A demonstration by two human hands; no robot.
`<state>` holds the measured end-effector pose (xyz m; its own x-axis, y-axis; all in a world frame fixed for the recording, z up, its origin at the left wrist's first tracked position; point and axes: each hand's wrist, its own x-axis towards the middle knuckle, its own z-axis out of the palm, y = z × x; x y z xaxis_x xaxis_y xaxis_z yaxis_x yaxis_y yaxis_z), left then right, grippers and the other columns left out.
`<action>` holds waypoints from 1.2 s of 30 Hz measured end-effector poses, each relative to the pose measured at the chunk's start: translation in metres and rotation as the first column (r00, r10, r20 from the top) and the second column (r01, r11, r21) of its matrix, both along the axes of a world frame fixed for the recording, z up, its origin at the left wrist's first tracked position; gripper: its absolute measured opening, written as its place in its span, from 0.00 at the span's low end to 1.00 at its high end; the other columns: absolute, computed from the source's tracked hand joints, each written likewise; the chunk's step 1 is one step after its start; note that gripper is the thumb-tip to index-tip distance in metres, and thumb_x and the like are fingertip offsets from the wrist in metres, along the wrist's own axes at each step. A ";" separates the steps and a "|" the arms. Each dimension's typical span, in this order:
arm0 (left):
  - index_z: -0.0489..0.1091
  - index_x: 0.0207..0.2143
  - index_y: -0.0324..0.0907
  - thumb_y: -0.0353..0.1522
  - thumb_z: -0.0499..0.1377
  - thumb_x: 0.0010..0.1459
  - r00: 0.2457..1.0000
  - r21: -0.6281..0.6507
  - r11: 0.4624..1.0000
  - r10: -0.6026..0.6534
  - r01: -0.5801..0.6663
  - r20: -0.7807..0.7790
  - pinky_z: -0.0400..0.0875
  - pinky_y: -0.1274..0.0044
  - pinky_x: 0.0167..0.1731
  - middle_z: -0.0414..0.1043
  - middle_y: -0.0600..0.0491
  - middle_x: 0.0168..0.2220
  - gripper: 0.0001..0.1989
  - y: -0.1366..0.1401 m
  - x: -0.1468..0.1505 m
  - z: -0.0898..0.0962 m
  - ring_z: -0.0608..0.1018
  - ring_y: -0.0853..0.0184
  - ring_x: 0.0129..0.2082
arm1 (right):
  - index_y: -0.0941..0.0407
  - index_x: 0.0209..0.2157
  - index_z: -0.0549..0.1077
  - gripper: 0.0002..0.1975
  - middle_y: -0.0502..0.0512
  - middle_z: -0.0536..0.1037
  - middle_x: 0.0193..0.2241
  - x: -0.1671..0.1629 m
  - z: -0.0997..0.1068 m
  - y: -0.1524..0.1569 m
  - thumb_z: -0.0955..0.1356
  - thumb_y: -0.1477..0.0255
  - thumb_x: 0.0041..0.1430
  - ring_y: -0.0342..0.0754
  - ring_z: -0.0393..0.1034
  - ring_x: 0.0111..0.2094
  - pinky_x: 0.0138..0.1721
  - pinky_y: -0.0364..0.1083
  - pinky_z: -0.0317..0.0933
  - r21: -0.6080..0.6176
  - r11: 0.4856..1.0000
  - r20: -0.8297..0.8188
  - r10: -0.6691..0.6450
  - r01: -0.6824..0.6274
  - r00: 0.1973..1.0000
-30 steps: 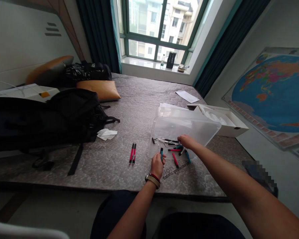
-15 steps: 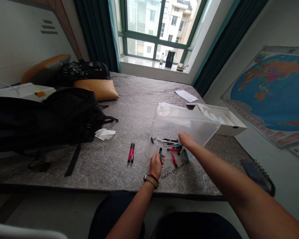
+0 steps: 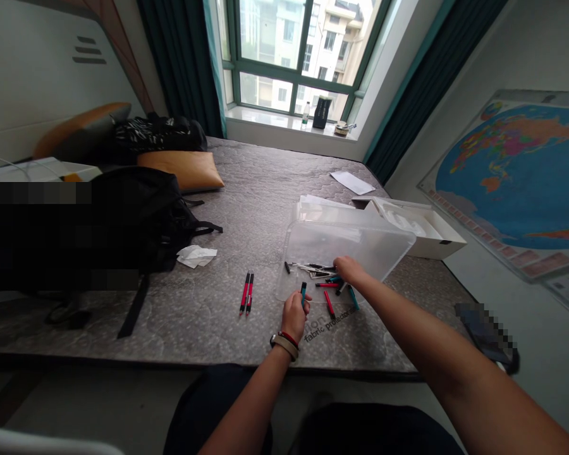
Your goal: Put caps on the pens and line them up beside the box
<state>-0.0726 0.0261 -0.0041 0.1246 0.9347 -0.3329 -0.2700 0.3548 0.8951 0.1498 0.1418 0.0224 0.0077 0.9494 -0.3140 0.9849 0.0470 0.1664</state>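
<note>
Inside the mattress [image 3: 189, 328] edge, with room leftward, my left hand [image 3: 294, 314] gripped a black-topped teal pen [image 3: 303, 293]; my right hand's [image 3: 349, 270] hold I couldn't tell.

Left hand [image 3: 294, 312] curled — right hand [image 3: 349, 270] farther forward.

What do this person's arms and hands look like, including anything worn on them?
The left forearm and right forearm are bare, with no sleeves in view. The left hand and right hand are ungloved. A thin red bracelet circles the left wrist, with a wider tan wristband, possibly a watch, beside it.
</note>
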 end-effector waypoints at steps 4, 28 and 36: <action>0.68 0.29 0.40 0.37 0.47 0.58 1.000 0.013 1.000 -0.010 0.010 -0.007 0.55 0.81 0.18 0.60 0.57 0.18 0.14 -0.001 0.000 0.000 0.62 0.72 0.18 | 0.59 0.42 0.78 0.12 0.66 0.78 0.44 0.001 -0.004 0.005 0.66 0.76 0.59 0.52 0.74 0.43 0.41 0.43 0.63 -0.019 1.000 -0.007 0.020 -0.020 1.000; 0.68 0.29 0.40 0.37 0.47 0.57 0.999 -0.002 1.000 -0.002 0.002 -0.032 0.56 0.80 0.18 0.60 0.56 0.19 0.14 0.002 -0.001 0.003 0.63 0.71 0.19 | 0.58 0.39 0.76 0.08 0.60 0.78 0.40 0.005 -0.001 0.006 0.66 0.78 0.60 0.48 0.71 0.41 0.38 0.40 0.57 0.028 0.985 -0.057 0.171 -0.170 0.984; 0.68 0.29 0.40 0.38 0.48 0.57 1.000 -0.010 1.000 -0.007 0.007 -0.013 0.55 0.80 0.19 0.60 0.57 0.18 0.14 0.002 -0.001 0.004 0.63 0.71 0.19 | 0.57 0.41 0.77 0.09 0.59 0.78 0.42 0.008 0.000 0.004 0.66 0.76 0.60 0.46 0.71 0.42 0.40 0.39 0.58 0.032 0.981 -0.065 0.194 -0.192 0.979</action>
